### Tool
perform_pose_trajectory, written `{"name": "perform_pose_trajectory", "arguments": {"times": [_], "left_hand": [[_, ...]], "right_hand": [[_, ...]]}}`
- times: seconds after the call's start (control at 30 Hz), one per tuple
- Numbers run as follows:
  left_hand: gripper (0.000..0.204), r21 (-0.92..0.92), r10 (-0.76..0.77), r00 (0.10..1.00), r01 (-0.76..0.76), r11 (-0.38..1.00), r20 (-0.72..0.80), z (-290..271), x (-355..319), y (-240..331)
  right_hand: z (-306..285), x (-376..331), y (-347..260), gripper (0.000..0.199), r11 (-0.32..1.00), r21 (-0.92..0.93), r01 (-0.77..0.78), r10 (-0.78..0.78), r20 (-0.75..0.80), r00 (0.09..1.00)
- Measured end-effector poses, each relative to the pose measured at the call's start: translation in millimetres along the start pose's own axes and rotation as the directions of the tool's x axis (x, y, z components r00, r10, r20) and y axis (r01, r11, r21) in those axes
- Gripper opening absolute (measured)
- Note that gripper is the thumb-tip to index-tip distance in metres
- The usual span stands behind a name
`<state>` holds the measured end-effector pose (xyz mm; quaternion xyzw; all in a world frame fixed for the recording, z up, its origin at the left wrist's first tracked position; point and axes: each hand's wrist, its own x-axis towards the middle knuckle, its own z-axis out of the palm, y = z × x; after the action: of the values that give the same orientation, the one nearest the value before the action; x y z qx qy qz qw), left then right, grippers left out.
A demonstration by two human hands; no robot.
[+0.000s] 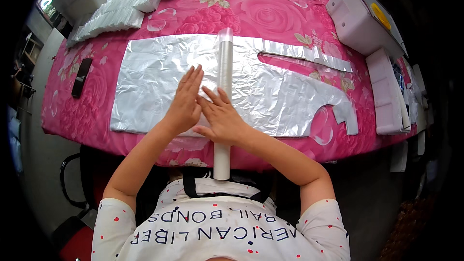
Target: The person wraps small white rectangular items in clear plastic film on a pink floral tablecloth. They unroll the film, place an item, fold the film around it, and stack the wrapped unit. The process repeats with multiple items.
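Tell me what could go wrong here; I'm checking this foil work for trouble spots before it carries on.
1. The white tube juts past the table's near edge, so it could tip off if the right hand lifts.
2. The foil sheet is already creased; the left hand pressing flat on it may wrinkle or tear it further.
3. The cut strip at the far right looks thin and may rip if the sheet is dragged.
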<state>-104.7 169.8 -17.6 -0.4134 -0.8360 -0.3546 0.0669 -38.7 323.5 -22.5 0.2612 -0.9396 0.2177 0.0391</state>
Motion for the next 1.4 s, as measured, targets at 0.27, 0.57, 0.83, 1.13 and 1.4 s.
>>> {"name": "perform_pose_trajectory", "arguments": {"times": [0.27, 0.57, 0.83, 1.13, 1.4], "left_hand": [[0.045, -0.336, -0.543, 0.81, 0.46, 0.822, -0.22, -116, -111, -38], [0.042, -0.38, -0.665, 0.737, 0.585, 0.717, -0.122, -111, -164, -18], [0.045, -0.26, -0.666, 0.74, 0.628, 0.734, -0.093, -120, -159, -5], [0.083, 0.139, -0.831, 0.539, 0.841, 0.523, -0.138, -115, -178, 3], [0.052, -0.767, -0.725, 0.624, 0.605, 0.213, 0.291, -107, -175, 15]], "right_hand": [[-18, 54, -41, 0.038, 0.767, 0.522, 0.373, -0.247, -0.297, 0.922], [19, 71, 30, 0.063, 0.96, -0.03, 0.277, -0.276, 0.027, 0.961], [60, 167, -27, 0.061, 0.893, 0.016, 0.45, -0.448, -0.064, 0.892], [119, 235, -116, 0.044, 0.976, 0.132, 0.17, -0.121, -0.319, 0.94], [88, 193, -87, 0.075, 0.368, 0.93, 0.006, 0.545, -0.221, 0.809]]}}
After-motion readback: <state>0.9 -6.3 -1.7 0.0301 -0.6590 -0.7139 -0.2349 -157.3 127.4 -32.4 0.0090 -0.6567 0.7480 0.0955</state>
